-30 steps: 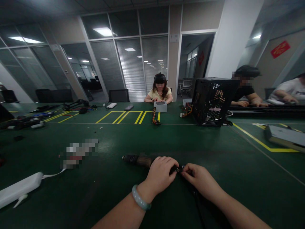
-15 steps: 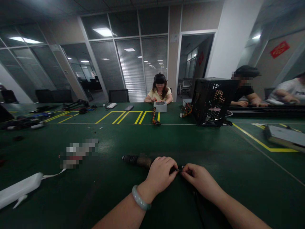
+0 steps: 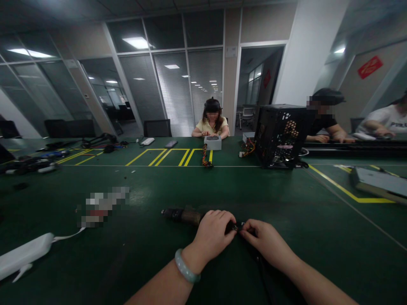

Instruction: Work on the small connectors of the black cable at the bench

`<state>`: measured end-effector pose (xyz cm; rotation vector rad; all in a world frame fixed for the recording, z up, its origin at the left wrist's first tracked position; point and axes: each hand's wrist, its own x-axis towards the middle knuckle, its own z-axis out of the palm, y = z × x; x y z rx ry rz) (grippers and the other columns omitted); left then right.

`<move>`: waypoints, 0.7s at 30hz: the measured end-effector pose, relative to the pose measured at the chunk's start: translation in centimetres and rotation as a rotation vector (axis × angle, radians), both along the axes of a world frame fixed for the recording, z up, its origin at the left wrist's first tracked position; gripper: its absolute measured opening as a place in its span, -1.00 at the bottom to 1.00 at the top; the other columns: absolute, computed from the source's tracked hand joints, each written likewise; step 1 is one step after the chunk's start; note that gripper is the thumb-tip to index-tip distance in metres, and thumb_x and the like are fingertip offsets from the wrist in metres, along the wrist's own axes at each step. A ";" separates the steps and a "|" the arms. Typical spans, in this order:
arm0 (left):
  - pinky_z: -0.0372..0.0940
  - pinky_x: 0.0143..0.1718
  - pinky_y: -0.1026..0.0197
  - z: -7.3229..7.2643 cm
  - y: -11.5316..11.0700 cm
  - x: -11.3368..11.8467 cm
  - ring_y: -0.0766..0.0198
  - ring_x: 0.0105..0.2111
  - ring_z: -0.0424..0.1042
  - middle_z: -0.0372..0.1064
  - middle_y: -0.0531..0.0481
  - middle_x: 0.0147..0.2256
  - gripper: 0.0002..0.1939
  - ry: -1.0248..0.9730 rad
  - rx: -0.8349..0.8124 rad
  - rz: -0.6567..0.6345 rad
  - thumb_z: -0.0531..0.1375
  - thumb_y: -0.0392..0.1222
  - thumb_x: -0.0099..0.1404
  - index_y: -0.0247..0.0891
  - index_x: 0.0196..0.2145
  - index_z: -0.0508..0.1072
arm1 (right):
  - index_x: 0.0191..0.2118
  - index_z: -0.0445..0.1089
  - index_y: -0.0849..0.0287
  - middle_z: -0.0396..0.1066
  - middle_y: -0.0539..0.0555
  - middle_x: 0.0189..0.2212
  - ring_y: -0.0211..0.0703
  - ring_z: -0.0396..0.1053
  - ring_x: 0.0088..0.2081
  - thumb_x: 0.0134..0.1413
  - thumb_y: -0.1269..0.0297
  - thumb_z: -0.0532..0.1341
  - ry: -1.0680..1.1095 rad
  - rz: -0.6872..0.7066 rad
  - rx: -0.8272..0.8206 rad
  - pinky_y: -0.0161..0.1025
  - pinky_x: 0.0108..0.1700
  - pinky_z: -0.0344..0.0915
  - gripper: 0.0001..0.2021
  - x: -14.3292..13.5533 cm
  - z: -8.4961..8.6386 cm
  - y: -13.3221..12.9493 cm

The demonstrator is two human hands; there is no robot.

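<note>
A dark cylindrical tool (image 3: pixel 178 214), which looks like an electric screwdriver, lies on the green tabletop with its tapered tip pointing left. My left hand (image 3: pixel 212 232), with a pale green bangle at the wrist, is closed around its rear end and hides that part. Close by on the right, my right hand (image 3: pixel 262 237) pinches a small dark cable plug (image 3: pixel 241 225) at the tool's end. Whether the plug sits in the tool cannot be seen. From under the right hand a black cable (image 3: pixel 263 275) runs down toward the table's near edge.
A black computer case (image 3: pixel 280 135) stands at the back right, with a flat metal box (image 3: pixel 380 183) farther right. Across the table a person sits behind a grey power supply (image 3: pixel 213 143). A white device (image 3: pixel 28 254) with a strap lies at left.
My right fingertips have come slightly closer to my left hand, narrowing the gap between them. The tool stays in place; the view has shifted a little.
</note>
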<state>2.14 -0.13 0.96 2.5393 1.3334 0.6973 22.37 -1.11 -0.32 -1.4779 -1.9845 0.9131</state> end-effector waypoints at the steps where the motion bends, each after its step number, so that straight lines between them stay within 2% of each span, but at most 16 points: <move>1: 0.14 -0.09 0.13 -0.1 0.0 0.0 0.19 -0.16 0.35 0.40 0.08 -0.21 -0.79 -0.002 0.002 0.004 0.27 -0.21 0.22 -0.15 -0.18 0.37 | -0.35 0.44 0.10 0.49 -0.04 -0.39 -0.18 0.41 -0.35 0.16 0.22 0.17 -0.003 -0.001 0.002 -0.33 -0.34 0.18 -0.86 0.0 0.0 0.0; 5: 0.15 -0.09 0.13 -0.2 0.0 0.0 0.20 -0.16 0.35 0.40 0.09 -0.20 -0.83 -0.005 0.008 -0.003 0.27 -0.20 0.23 -0.16 -0.22 0.37 | -0.36 0.43 0.10 0.49 -0.04 -0.40 -0.19 0.41 -0.35 0.15 0.23 0.18 -0.013 -0.004 -0.001 -0.34 -0.34 0.18 -0.87 -0.1 0.2 -0.1; 9: 0.13 -0.08 0.12 0.1 -0.1 -0.1 0.21 -0.13 0.35 0.41 0.12 -0.17 -0.87 -0.004 0.008 -0.038 0.24 -0.27 0.25 -0.14 -0.24 0.38 | -0.35 0.43 0.10 0.49 -0.04 -0.39 -0.19 0.41 -0.34 0.15 0.23 0.18 -0.012 -0.010 -0.001 -0.34 -0.33 0.18 -0.87 -0.1 0.4 -0.2; 15: 0.12 -0.08 0.12 0.3 0.0 -0.1 0.22 -0.10 0.34 0.41 0.15 -0.14 -0.84 0.016 0.008 -0.077 0.21 -0.34 0.25 -0.10 -0.24 0.41 | -0.37 0.42 0.11 0.47 -0.05 -0.42 -0.21 0.41 -0.37 0.14 0.25 0.19 0.005 -0.009 0.015 -0.36 -0.34 0.18 -0.88 0.0 0.0 -0.1; 21: 0.14 -0.06 0.12 0.1 -0.1 0.0 0.20 -0.14 0.35 0.41 0.09 -0.18 -0.77 -0.020 -0.008 -0.029 0.25 -0.29 0.22 -0.13 -0.16 0.37 | -0.38 0.42 0.11 0.48 -0.06 -0.42 -0.22 0.41 -0.37 0.15 0.25 0.18 0.009 -0.007 0.015 -0.37 -0.35 0.17 -0.88 -0.1 0.2 0.0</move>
